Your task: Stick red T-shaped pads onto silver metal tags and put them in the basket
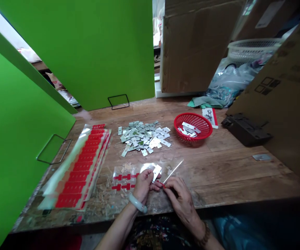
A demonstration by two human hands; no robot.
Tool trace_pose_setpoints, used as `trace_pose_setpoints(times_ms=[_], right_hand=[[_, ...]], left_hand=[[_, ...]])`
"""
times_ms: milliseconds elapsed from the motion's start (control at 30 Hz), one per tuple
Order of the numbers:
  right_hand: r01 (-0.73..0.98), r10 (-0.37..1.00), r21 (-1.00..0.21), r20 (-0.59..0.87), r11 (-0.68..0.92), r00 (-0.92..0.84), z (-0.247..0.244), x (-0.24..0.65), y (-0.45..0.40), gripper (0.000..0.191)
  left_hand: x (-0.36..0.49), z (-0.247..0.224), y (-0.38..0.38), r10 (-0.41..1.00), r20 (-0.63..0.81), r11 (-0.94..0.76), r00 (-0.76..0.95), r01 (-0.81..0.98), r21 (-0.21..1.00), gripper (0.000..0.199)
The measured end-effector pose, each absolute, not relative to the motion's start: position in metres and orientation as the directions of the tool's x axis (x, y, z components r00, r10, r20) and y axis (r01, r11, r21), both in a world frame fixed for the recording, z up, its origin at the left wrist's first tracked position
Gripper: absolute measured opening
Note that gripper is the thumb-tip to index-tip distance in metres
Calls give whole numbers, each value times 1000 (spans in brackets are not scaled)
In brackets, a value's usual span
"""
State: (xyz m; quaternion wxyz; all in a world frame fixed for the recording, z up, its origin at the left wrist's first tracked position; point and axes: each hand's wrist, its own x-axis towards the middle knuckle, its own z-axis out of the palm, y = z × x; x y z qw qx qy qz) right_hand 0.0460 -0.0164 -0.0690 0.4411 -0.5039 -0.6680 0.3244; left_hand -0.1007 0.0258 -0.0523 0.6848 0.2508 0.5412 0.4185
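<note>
Across the table (217, 173), I see my left hand (143, 184) pinching a plate (156, 172), its long axis slanting away and rightward. My right hand (182, 199) is nearer the red bit (163, 185), thumb and finger closed on it, rightward and nearside of the plate; a thin rod (174, 171) slants away beyond.

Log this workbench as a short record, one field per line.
Left hand: holds a small metal plate
Right hand: pinches a small red piece, thin pale stick slanting up beside it
Bench centre: loose heap of metal plates
Red basket: a few similar plates
Bench left: overlapping sheets with red shapes
Bench right: dark metal block
</note>
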Motion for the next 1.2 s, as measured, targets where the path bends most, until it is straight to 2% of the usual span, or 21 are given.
trace_pose_setpoints(times_ms=[100, 267, 333, 567, 833, 1200], right_hand=[[318, 971, -918, 235, 238, -47, -69, 48, -15, 13], [142, 991, -989, 67, 50, 116, -65, 56, -4, 13], [98, 990, -994, 56, 44, 128, -59, 59, 2, 15], [135, 995, -990, 52, 40, 83, -40, 56, 10, 14], [74, 1000, -997, -2, -3, 12, -35, 50, 6, 14], [94, 999, -995, 36, 38, -29, -30, 52, 3, 8]], left_hand=[[-102, -50, 26, 841, -536, 529, 71, -310, 790, 19], [-105, -42, 28, 828, -552, 553, 97, -302, 776, 20], [-106, -36, 27, 822, -559, 563, 107, -297, 771, 19], [-110, -16, 18, 807, -558, 590, 192, -296, 751, 23], [-108, -2, 10, 772, -590, 635, 238, -332, 697, 27], [-105, 2, 11, 768, -586, 641, 259, -308, 703, 25]])
